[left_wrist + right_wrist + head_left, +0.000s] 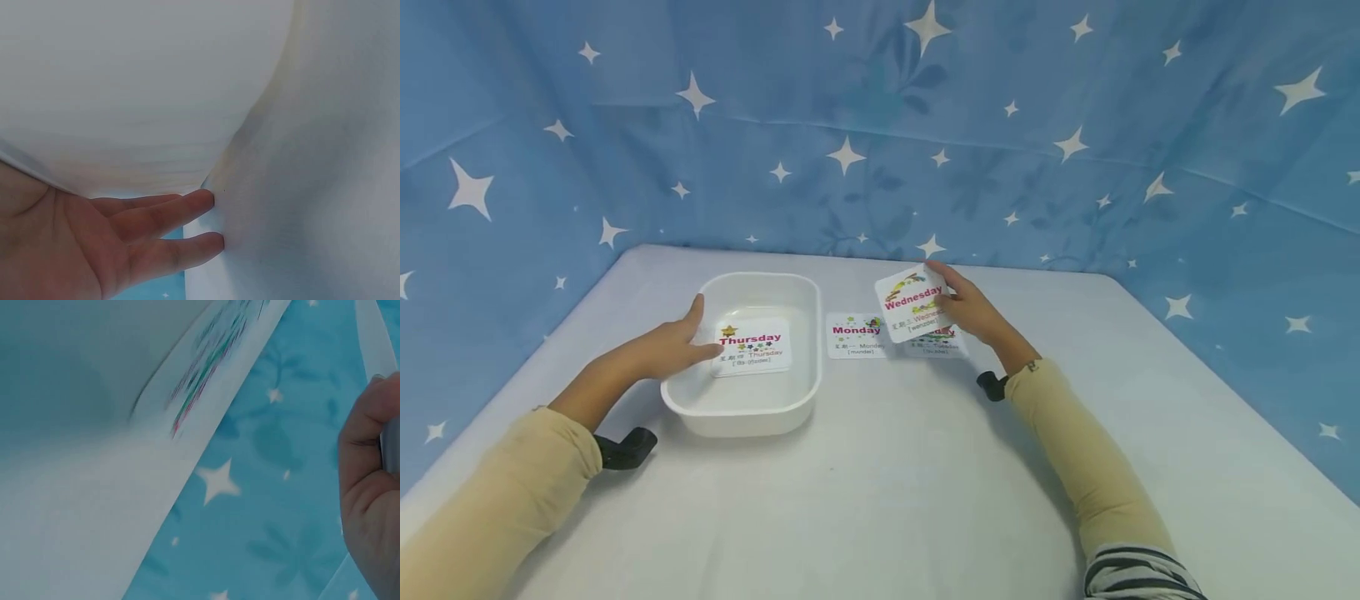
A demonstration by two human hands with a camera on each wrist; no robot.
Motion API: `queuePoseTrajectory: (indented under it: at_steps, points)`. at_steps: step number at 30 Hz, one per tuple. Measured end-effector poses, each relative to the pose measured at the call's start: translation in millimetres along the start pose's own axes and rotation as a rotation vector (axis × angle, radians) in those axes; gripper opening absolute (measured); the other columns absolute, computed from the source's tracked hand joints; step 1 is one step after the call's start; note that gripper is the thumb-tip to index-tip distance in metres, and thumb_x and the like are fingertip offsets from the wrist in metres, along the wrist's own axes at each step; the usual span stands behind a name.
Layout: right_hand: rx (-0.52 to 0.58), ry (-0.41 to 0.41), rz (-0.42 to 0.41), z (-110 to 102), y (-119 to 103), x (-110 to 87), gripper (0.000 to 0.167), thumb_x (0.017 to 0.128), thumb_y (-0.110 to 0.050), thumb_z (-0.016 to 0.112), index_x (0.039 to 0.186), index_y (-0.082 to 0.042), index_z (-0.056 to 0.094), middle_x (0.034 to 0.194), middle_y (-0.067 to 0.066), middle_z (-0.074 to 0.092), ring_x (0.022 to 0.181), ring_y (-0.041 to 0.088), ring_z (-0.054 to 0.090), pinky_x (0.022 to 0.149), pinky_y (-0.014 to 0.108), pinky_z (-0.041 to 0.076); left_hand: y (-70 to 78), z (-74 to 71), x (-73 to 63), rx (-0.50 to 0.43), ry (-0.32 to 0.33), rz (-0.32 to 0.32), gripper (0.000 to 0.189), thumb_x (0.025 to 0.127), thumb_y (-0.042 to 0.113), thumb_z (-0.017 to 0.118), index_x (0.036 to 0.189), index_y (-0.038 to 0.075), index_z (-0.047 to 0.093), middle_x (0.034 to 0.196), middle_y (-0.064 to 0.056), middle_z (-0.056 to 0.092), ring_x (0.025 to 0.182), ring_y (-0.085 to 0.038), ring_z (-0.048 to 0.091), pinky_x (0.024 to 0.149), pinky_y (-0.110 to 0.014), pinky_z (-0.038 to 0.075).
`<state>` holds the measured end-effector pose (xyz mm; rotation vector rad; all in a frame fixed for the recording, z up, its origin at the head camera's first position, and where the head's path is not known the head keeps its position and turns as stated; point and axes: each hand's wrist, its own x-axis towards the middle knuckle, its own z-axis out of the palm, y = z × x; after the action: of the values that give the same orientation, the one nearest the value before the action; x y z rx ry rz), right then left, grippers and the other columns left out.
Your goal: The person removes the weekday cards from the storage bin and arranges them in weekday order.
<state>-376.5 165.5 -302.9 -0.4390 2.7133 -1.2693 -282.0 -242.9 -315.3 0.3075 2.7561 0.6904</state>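
Tub point(747, 397) left of Monday card point(856, 337); Wednesday card point(912, 303) seemingly above Tuesday card point(943, 347).

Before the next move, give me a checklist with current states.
1. Right hand has a grip on the Wednesday card: ok, pinched at its right edge in the head view.
2. Left hand on the white tub: ok, at its left side in the head view.
3. Monday card face up, readable: ok.
4. Tuesday card fully visible: not ok, partly hidden behind the Wednesday card.
5. Thursday card in the tub, face up: ok.
6. Nothing beneath the Thursday card: cannot tell.
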Motion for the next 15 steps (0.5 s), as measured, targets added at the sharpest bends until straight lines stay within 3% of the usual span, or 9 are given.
queuePoseTrajectory:
  at_steps: [8, 15]
  points:
    - [-0.108, 0.018, 0.134, -53.8, 32.2, -12.5, 0.060, 0.095, -0.008, 0.038, 0.147, -0.026, 0.016, 0.142, 0.016, 0.030, 0.090, 0.026, 0.053, 0.064, 0.030, 0.047, -1.7, 0.8, -1.2, -0.004, -0.006, -0.010, 0.096, 0.092, 0.044, 0.045, 0.137, -0.008, -0.022, 0.141, -0.041, 0.007, 0.122, -0.052, 0.033, 0.074, -0.040, 0.044]
    - [-0.170, -0.015, 0.221, -72.0, 43.1, -21.5, 0.061, 0.093, -0.006, 0.038, 0.148, -0.020, 0.015, 0.141, 0.021, 0.027, 0.092, 0.027, 0.050, 0.066, 0.029, 0.047, 0.0, 0.2, 0.0, -0.002, -0.014, -0.004, 0.096, 0.092, 0.044, 0.045, 0.137, -0.008, -0.022, 0.141, -0.041, 0.005, 0.125, -0.054, 0.026, 0.080, -0.047, 0.041]
